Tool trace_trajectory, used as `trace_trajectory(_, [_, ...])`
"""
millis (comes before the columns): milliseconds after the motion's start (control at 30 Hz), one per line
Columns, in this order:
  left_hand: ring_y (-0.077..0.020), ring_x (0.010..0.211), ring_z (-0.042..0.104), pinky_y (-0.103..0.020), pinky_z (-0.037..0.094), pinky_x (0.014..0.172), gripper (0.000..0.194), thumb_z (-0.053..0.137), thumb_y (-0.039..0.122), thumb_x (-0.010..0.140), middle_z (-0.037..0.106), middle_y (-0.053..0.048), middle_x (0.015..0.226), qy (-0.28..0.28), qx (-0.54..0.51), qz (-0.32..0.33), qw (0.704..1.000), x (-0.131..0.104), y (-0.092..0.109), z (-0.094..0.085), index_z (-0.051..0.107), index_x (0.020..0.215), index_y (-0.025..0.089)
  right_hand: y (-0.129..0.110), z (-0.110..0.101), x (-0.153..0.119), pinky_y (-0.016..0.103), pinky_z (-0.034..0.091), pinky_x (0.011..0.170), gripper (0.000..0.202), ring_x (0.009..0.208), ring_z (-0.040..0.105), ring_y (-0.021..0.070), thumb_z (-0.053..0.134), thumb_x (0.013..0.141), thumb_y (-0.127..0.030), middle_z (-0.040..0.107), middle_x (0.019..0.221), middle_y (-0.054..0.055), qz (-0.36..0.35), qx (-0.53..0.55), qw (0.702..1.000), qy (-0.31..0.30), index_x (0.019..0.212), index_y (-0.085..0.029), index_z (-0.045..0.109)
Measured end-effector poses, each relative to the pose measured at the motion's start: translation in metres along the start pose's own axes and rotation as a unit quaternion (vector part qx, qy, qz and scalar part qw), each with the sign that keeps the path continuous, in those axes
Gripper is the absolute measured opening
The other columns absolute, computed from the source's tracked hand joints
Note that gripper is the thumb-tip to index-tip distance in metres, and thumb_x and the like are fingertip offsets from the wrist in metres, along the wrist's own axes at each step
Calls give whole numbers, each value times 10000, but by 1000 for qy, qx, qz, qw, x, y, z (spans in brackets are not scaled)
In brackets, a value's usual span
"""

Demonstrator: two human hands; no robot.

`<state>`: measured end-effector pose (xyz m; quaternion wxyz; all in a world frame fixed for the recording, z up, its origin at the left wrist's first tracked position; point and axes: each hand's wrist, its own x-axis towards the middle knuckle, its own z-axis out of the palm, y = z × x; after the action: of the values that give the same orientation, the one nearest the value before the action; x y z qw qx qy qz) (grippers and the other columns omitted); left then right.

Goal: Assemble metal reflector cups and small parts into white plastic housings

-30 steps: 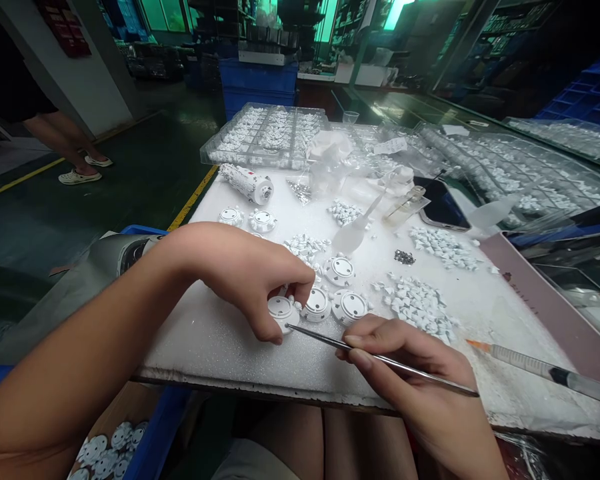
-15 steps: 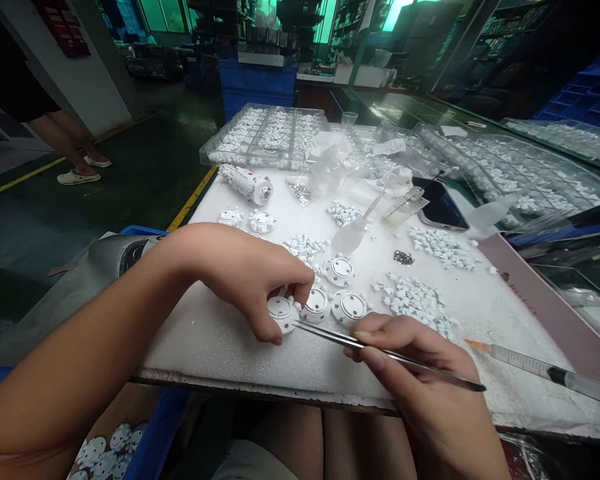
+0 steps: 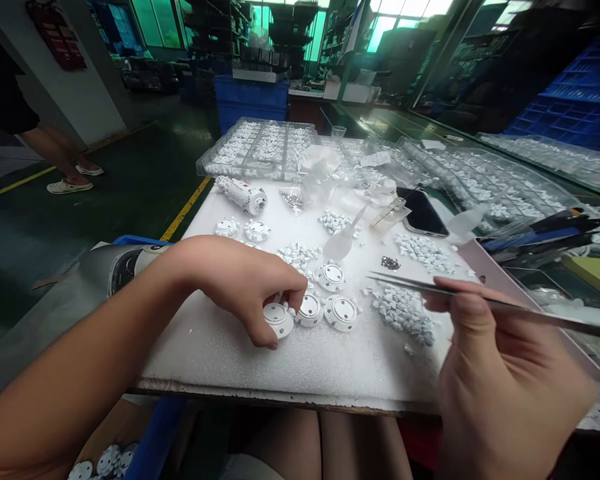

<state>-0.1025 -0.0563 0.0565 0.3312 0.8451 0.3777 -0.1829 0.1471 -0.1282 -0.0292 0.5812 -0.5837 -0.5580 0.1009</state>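
Probably light and stiff, the white disc (image 3: 278,318) is best held by its rim, where my left hand (image 3: 245,277) pinches it, while my right hand (image 3: 510,373) grips steel tweezers (image 3: 415,282).

Count of items on and over the surface (image 3: 215,363)
White round discs (image 3: 342,311), seven, one mostly hidden behind a wrist; heaps of white pieces (image 3: 405,313), four, the pieces too small to count; heap of dark bits (image 3: 390,263), one; speckled cylinder (image 3: 240,195), one; phone (image 3: 424,212), one; tweezers (image 3: 430,287), one pair.
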Motion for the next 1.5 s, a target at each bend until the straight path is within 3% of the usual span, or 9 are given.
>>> trace_trajectory(100, [-161, 758, 551, -234, 375, 568, 369, 718, 401, 725, 628, 5, 964, 4, 1, 2, 1000, -1, 0, 0, 590, 1044, 268, -3, 7, 20, 380, 481, 785, 288, 883, 676, 256, 601, 923, -480, 742, 949, 65, -43, -137, 990, 6, 991, -237, 740])
trace_trajectory(333, [-161, 757, 555, -233, 370, 557, 376, 710, 392, 727, 628, 2, 951, -3, 4, 8, 1000, 0, 3, 0, 587, 1057, 258, 7, 29, 30, 343, 492, 753, 278, 833, 667, 226, 529, 966, -428, 729, 915, 60, -89, -190, 967, -145, 920, -210, 696])
trace_trajectory(500, [-166, 815, 575, -239, 405, 602, 377, 718, 383, 729, 627, 5, 1004, 4, -12, 21, 1000, -7, 2, -2, 586, 1062, 268, 3, 22, -4, 390, 500, 755, 546, 828, 615, 229, 719, 829, -493, 653, 1038, 100, -65, -173, 983, -1, 1261, -184, 591])
trace_trajectory(700, [-171, 987, 557, -245, 441, 777, 401, 653, 280, 787, 614, 17, 1149, 73, -64, 120, 988, -9, 3, -3, 538, 1172, 282, -6, 20, -35, 310, 485, 571, 538, 644, 524, 125, 883, 665, -194, 553, 959, 42, -167, -5, 977, 132, 1137, -197, 626])
trace_trajectory(800, [-172, 977, 553, -252, 441, 773, 422, 636, 272, 792, 605, 6, 1168, 93, -58, 125, 986, -5, 6, 0, 527, 1199, 271, -7, 15, -37, 299, 538, 579, 612, 686, 580, 140, 902, 617, -126, 589, 948, 38, -300, -88, 945, 99, 1157, -202, 625])
trace_trajectory(933, [-182, 930, 572, -263, 450, 750, 449, 639, 295, 788, 611, -18, 1102, 103, -59, 111, 987, -1, 11, 3, 509, 1214, 247, -12, 15, -44, 305, 622, 744, 509, 875, 697, 192, 805, 768, -169, 685, 1043, 52, -404, -140, 903, -23, 1233, -243, 609])
trace_trajectory(1100, [-166, 874, 597, -263, 469, 740, 565, 656, 288, 769, 611, -18, 1104, 90, -79, 118, 986, 3, 18, 7, 427, 1285, 255, -9, 30, -50, 366, 604, 909, 574, 1100, 681, 234, 557, 926, -101, 665, 1237, 118, -349, -64, 916, -189, 1466, -244, 424])
trace_trajectory(1333, [-210, 1109, 585, -263, 464, 841, 670, 729, 514, 775, 587, -46, 1291, 141, -105, 101, 979, -6, 5, -1, 455, 1344, 291, -4, 29, -47, 294, 581, 878, 441, 1052, 654, 187, 597, 880, -55, 639, 1126, 101, -286, -11, 943, -171, 1285, -222, 540])
trace_trajectory(1500, [-208, 1029, 582, -277, 436, 785, 306, 496, 424, 939, 623, -58, 1183, 278, -24, -17, 960, -3, -16, -5, 586, 1158, 231, -8, 27, -42, 237, 565, 784, 312, 961, 638, 143, 587, 865, -68, 618, 1042, 53, -185, 65, 967, -163, 1125, -239, 567])
